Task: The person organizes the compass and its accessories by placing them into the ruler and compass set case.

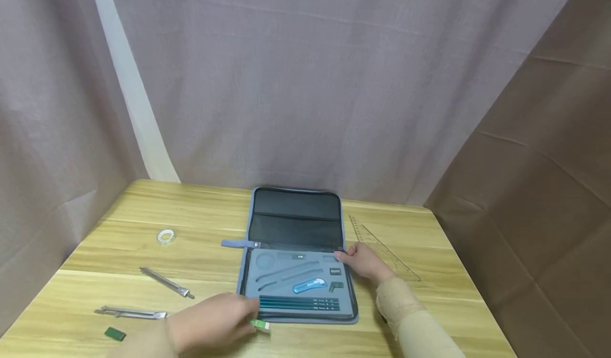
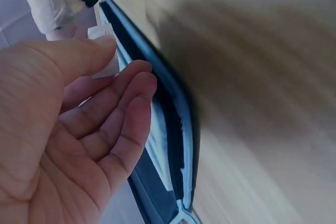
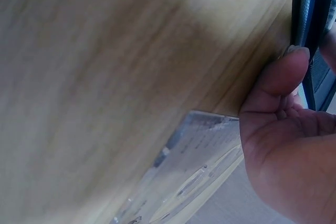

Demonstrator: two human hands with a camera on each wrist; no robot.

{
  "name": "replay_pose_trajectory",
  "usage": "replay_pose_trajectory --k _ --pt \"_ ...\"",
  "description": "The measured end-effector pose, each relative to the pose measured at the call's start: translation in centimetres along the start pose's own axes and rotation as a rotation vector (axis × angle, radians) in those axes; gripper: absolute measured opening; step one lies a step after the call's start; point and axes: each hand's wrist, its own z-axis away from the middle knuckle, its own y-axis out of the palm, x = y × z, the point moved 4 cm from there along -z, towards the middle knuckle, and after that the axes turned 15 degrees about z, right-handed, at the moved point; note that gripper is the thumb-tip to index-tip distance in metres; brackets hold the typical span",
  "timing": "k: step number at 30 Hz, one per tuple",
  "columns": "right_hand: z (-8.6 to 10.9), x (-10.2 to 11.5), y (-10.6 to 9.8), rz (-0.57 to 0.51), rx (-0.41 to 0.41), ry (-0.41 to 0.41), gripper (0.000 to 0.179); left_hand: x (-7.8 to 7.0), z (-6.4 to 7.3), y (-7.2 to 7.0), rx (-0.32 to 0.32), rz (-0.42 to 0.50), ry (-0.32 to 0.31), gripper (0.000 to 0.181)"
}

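An unfolded blue zip case (image 1: 353,310) lies on the table with a grey foam tray (image 1: 286,268) in its near half. Set in the tray are a blue utility knife (image 1: 309,286), several dark green pencils (image 1: 299,303) and a small sharpener (image 1: 335,271). At the case's near left corner, my left hand (image 1: 215,321) pinches a small green-and-white eraser (image 1: 260,324) between thumb and fingers; its white end (image 2: 107,66) shows in the left wrist view. My right hand (image 1: 366,262) grips the case's right edge near the fold, thumb (image 3: 289,72) on the outer side.
To the left lie a white ring (image 1: 166,236), two metal compasses (image 1: 167,282) and a small dark green piece (image 1: 115,333). Clear plastic set squares (image 1: 391,254) lie right of the case, partly behind my right hand. Curtains (image 1: 305,82) hang behind the table (image 1: 205,209).
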Motion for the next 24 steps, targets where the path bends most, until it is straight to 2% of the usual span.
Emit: replay_pose_trajectory --k 4,11,19,24 --pt "-0.1 -0.1 -0.2 -0.018 0.012 -0.021 0.043 0.4 -0.8 -0.6 -0.026 0.016 -0.011 0.018" --pt "0.2 -0.4 -0.5 -0.125 0.057 0.012 0.035 1.3 -1.9 -1.0 -0.046 0.080 -0.040 0.022" --pt "0.3 -0.1 -0.4 -0.149 0.084 0.015 0.032 2.7 -3.0 -1.7 -0.162 0.130 -0.053 0.027" --pt "0.5 0.1 -0.5 -0.139 0.069 0.023 0.031 3.1 -4.5 -1.8 -0.200 0.125 -0.078 0.028"
